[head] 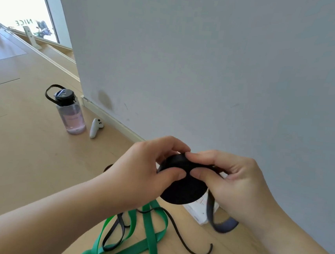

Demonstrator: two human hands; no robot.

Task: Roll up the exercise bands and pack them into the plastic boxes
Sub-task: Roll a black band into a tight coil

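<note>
I read this as mid-roll: the black band coil (pixel 183 189) is held up off the wooden floor (pixel 27 154), face toward me, between both hands. That way the turns already wound cannot spring loose while the loose tail (pixel 210 210) hangs free below the right side, curling toward the floor. The left hand (pixel 144 171) wraps the coil's left edge, its fingers curled over the top rim and its thumb (pixel 175 173) pressed flat on the coil's face. The right hand (pixel 240 187) pinches the upper right rim, its thumb (pixel 199 174) on the face just beside the left thumb and its index fingertip (pixel 190 154) on the top edge. Both grips are narrow and closed on the coil, with no slack that I can see. I judge the two thumbs act as a brake on the face while the fingers feed the tail round. Just behind and below the coil sits a pale container (pixel 197 211), mostly hidden (I take it for one of the plastic boxes, though I cannot tell whether it is open). That would explain working so close to it. On the floor near my view, a green band (pixel 151 236) and a thin black band (pixel 180 237) lie unrolled and tangled across each other, not yet dealt with. Well apart by the wall (pixel 209 69) stand a water bottle (pixel 71 113) and a white controller (pixel 96 128).
</note>
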